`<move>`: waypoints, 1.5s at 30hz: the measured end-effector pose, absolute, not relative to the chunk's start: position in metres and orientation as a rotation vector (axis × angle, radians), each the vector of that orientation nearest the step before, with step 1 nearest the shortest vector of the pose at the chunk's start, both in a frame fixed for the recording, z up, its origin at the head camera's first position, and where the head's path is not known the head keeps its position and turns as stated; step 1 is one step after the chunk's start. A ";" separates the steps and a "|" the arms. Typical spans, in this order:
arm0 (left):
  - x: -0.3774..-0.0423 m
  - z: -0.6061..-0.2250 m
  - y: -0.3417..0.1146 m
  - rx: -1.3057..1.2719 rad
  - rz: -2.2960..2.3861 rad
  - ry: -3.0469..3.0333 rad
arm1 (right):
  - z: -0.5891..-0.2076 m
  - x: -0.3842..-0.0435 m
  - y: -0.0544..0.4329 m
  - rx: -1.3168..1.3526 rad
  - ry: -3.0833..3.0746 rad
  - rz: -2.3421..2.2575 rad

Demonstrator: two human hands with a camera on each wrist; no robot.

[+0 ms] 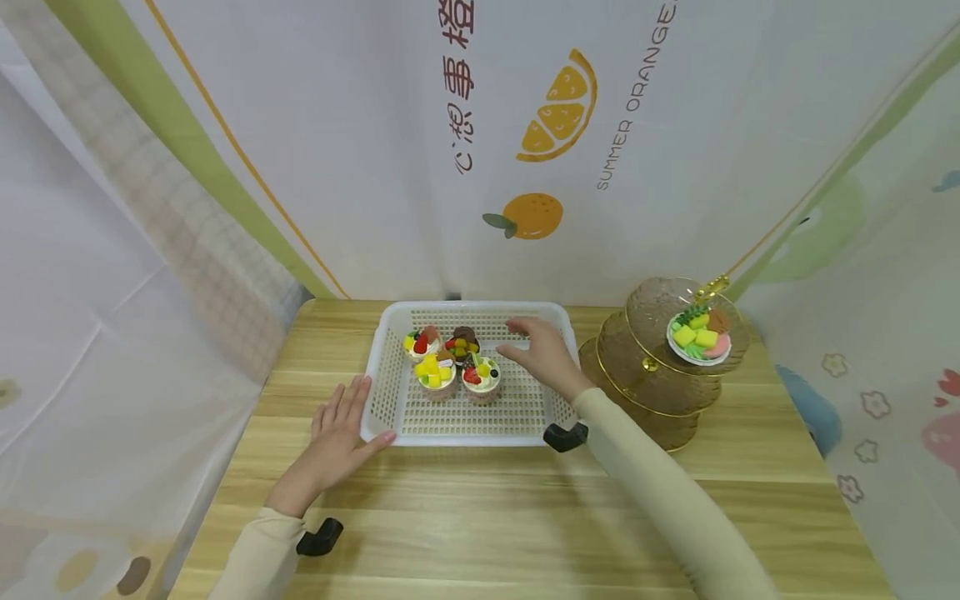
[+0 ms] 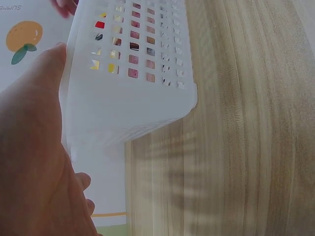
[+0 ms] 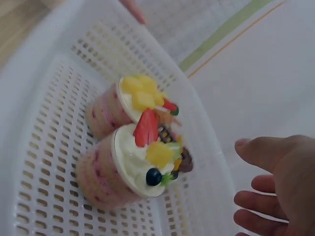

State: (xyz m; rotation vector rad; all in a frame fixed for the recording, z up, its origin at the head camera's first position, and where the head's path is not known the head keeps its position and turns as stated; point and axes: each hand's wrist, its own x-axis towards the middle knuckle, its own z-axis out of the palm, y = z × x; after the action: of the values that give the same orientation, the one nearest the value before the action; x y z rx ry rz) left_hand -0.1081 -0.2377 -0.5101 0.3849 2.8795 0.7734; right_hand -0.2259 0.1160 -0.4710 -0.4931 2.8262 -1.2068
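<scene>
A white perforated plastic basket (image 1: 472, 440) holds several dessert cups topped with cream and fruit. One cup (image 1: 481, 379) with a strawberry slice and blueberry stands nearest the right hand; a cup with yellow cubes (image 1: 435, 373) is beside it. In the right wrist view, the blueberry-topped cup (image 3: 123, 167) shows a pinkish, clear-sided body. My left hand (image 1: 336, 442) rests at the basket's front left corner, thumb on the rim and fingers extended along the side. Over the basket's right part, my right hand (image 1: 546, 357) has its thumb and fingers apart, with nothing between them.
To the right of the basket stands a brownish, gold-rimmed tiered stand (image 1: 651, 325). Its top tier carries a fruit-topped dessert (image 1: 699, 336). The wooden table (image 1: 465, 525) backs onto a printed curtain (image 1: 390, 167), with more cloth at both sides.
</scene>
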 end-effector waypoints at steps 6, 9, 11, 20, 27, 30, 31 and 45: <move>-0.108 -0.509 -0.240 0.387 0.785 2.905 | -0.492 -0.265 0.091 -0.452 2.785 -1.038; -0.109 -0.510 -0.239 0.395 0.779 2.895 | -0.504 -0.278 0.086 -0.428 2.764 -1.016; -0.109 -0.510 -0.239 0.391 0.773 2.890 | -0.510 -0.283 0.084 -0.427 2.731 -1.015; -0.111 -0.511 -0.240 0.382 0.754 2.893 | -0.528 -0.296 0.076 -0.461 2.668 -0.949; -0.112 -0.512 -0.239 0.378 0.760 2.886 | -0.535 -0.297 0.071 -0.441 2.586 -1.024; -0.111 -0.512 -0.239 0.376 0.774 2.876 | -0.541 -0.298 0.072 -0.443 2.578 -1.051; -0.111 -0.512 -0.238 0.376 0.779 2.872 | -0.544 -0.298 0.072 -0.442 2.577 -1.056; -0.110 -0.512 -0.236 0.379 0.800 2.869 | -0.563 -0.304 0.070 -0.500 2.576 -1.095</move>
State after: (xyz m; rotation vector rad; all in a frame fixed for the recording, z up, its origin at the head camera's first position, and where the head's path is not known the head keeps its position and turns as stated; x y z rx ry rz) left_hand -0.1098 -0.2356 -0.5120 0.3792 2.8688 0.8003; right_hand -0.3042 0.0698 -0.5630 -0.5001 2.5763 -1.0952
